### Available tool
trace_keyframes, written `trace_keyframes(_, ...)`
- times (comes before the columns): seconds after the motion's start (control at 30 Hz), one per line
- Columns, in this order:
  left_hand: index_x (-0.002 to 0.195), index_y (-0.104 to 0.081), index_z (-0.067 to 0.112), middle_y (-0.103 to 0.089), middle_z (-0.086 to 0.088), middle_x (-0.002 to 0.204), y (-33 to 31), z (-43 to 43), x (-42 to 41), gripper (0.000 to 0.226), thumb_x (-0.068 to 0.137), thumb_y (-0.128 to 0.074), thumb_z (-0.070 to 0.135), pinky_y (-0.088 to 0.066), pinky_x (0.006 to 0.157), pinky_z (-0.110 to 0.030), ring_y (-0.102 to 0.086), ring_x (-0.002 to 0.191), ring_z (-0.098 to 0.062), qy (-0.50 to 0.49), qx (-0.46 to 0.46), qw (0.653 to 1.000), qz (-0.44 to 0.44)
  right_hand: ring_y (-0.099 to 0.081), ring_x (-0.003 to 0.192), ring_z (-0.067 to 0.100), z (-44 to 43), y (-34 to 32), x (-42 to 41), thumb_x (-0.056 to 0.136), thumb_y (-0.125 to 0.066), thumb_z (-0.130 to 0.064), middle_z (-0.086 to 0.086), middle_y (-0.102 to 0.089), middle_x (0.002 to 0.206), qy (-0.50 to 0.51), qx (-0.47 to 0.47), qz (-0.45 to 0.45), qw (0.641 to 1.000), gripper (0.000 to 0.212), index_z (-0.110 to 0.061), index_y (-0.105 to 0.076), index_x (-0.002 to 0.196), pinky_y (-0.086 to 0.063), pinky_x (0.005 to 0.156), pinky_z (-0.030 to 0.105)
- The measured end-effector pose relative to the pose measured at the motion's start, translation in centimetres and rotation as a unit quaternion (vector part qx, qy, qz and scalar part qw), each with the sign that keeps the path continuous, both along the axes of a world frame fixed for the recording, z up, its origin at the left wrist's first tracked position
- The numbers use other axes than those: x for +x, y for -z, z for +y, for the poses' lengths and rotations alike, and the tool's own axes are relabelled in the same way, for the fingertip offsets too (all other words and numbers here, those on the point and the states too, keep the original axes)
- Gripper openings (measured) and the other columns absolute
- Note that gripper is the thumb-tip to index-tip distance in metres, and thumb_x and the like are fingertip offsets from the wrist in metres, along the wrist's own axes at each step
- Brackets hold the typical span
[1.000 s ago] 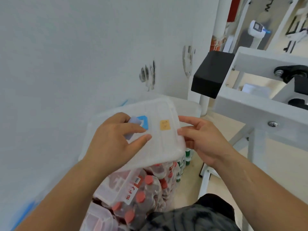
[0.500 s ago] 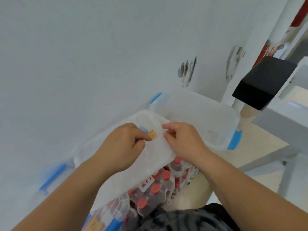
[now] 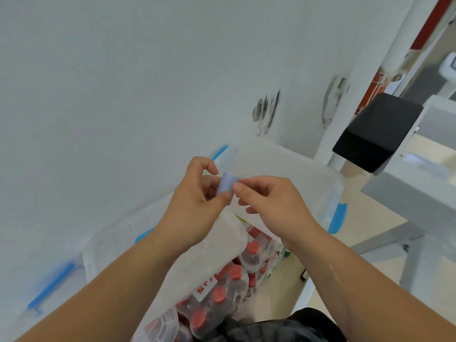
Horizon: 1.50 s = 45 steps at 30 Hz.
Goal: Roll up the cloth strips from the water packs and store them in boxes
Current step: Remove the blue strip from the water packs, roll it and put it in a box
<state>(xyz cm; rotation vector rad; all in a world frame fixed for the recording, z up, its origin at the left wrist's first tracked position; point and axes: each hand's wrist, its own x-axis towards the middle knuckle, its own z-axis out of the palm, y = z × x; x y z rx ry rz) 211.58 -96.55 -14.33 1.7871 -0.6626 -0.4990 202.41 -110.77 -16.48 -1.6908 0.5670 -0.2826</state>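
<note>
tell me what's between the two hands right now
A small pale blue cloth roll sits between them in the head view. The left hand pinches it from the left and the right hand pinches its right edge.

Cloth roll (image 3: pixel 227 182) between left hand (image 3: pixel 195 206) and right hand (image 3: pixel 274 206), above water packs (image 3: pixel 222 292) (box (image 3: pixel 296 169) behind)

Count: 2 hands, left hand (image 3: pixel 195 208) and right hand (image 3: pixel 274 206). 1 pale blue cloth roll (image 3: pixel 227 181). 2 clear plastic boxes: far box (image 3: pixel 308 165), near box (image 3: pixel 111 240). 4 blue latches (image 3: pixel 337 218) showing. Red-capped bottle packs (image 3: pixel 222 292): at least 2.
</note>
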Motion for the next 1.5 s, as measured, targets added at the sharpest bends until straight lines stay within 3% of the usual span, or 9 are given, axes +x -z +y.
trace_keyframes(0.1,0.097,-0.038,0.022,-0.074,-0.006,0.082,0.1,-2.5,-0.1,0.032,0.091,-0.069,0.022,-0.051,0.063,-0.040,-0.064,0.071,-0.024,0.006,-0.012,1.000,-0.009,-0.072,0.084,0.031,-1.2,-0.3,0.5,0.084,-0.080,-0.031,0.007,-0.078,0.081,0.037,0.027,-0.026,0.999,0.011,-0.021,-0.081,0.086,-0.060,0.076,0.047)
trace_keyframes(0.23,0.099,-0.039,0.020,-0.075,-0.007,0.086,0.5,-4.9,0.6,0.037,0.086,-0.074,0.023,-0.053,0.072,-0.054,-0.065,0.078,-0.037,0.011,0.005,1.000,-0.012,-0.069,0.074,0.011,-3.1,0.1,0.9,0.082,-0.082,-0.023,0.003,-0.078,0.080,0.068,0.048,-0.034,0.996,0.006,-0.018,-0.081,0.084,-0.056,0.069,0.029)
trace_keyframes(0.33,0.106,-0.046,0.032,-0.072,0.005,0.098,1.1,-5.8,1.9,0.045,0.077,-0.079,0.039,-0.057,0.076,-0.048,-0.068,0.078,-0.022,0.039,0.116,0.991,-0.054,-0.068,0.071,0.011,-4.5,1.2,1.5,0.080,-0.084,-0.023,0.006,-0.077,0.079,0.083,0.032,-0.007,0.996,0.010,-0.016,-0.079,0.082,-0.059,0.071,0.035)
trace_keyframes(0.53,0.117,-0.066,0.034,-0.053,0.005,0.116,2.5,-4.9,4.5,0.064,0.070,-0.062,0.077,-0.046,0.093,-0.035,-0.050,0.107,-0.020,0.002,0.416,0.849,-0.324,-0.074,0.076,0.021,-8.8,3.3,3.0,0.076,-0.087,-0.032,0.000,-0.076,0.076,0.086,-0.071,0.067,0.992,0.017,-0.020,-0.075,0.079,-0.062,0.074,0.047)
trace_keyframes(0.7,0.108,-0.071,0.027,-0.047,0.010,0.118,2.5,-4.6,5.5,0.068,0.057,-0.078,0.071,-0.040,0.081,-0.021,-0.048,0.078,0.005,0.003,0.388,0.887,-0.250,-0.068,0.071,0.018,-10.2,3.5,5.9,0.073,-0.087,-0.036,-0.002,-0.074,0.075,-0.021,-0.163,0.162,0.973,0.024,-0.016,-0.075,0.078,-0.055,0.067,0.035)
trace_keyframes(0.83,0.112,-0.071,0.028,-0.047,0.012,0.129,2.6,-4.5,6.8,0.073,0.052,-0.083,0.067,-0.038,0.086,-0.018,-0.046,0.097,0.001,0.007,0.389,0.891,-0.236,-0.063,0.063,0.015,-9.5,4.3,9.6,0.072,-0.086,-0.037,-0.003,-0.071,0.068,-0.117,-0.206,0.227,0.945,0.026,-0.013,-0.077,0.077,-0.047,0.057,0.026)
trace_keyframes(1.1,0.116,-0.070,0.030,-0.043,0.017,0.133,3.3,-3.7,7.7,0.077,0.049,-0.085,0.067,-0.042,0.093,-0.019,-0.050,0.107,0.001,0.018,0.373,0.899,-0.226,-0.063,0.071,0.022,-8.3,9.9,14.3,0.080,-0.079,-0.040,0.000,-0.064,0.066,-0.213,-0.235,0.333,0.888,0.029,-0.017,-0.067,0.066,-0.054,0.077,0.030)
trace_keyframes(1.27,0.117,-0.070,0.031,-0.041,0.018,0.133,3.8,-3.2,7.9,0.079,0.049,-0.083,0.070,-0.040,0.093,-0.016,-0.045,0.107,0.004,0.021,0.365,0.903,-0.228,-0.075,0.088,0.027,-8.0,11.2,15.0,0.065,-0.085,-0.014,0.011,-0.078,0.087,-0.213,-0.182,0.344,0.896,0.022,-0.006,-0.079,0.084,-0.062,0.085,0.042)
trace_keyframes(1.5,0.115,-0.071,0.031,-0.042,0.018,0.129,4.0,-2.8,8.0,0.082,0.045,-0.083,0.071,-0.044,0.095,-0.018,-0.047,0.108,0.003,0.028,0.341,0.912,-0.228,-0.074,0.077,0.025,-7.4,11.8,14.7,0.065,-0.088,-0.030,0.010,-0.078,0.079,-0.169,-0.148,0.314,0.922,0.030,-0.006,-0.077,0.078,-0.061,0.076,0.035)
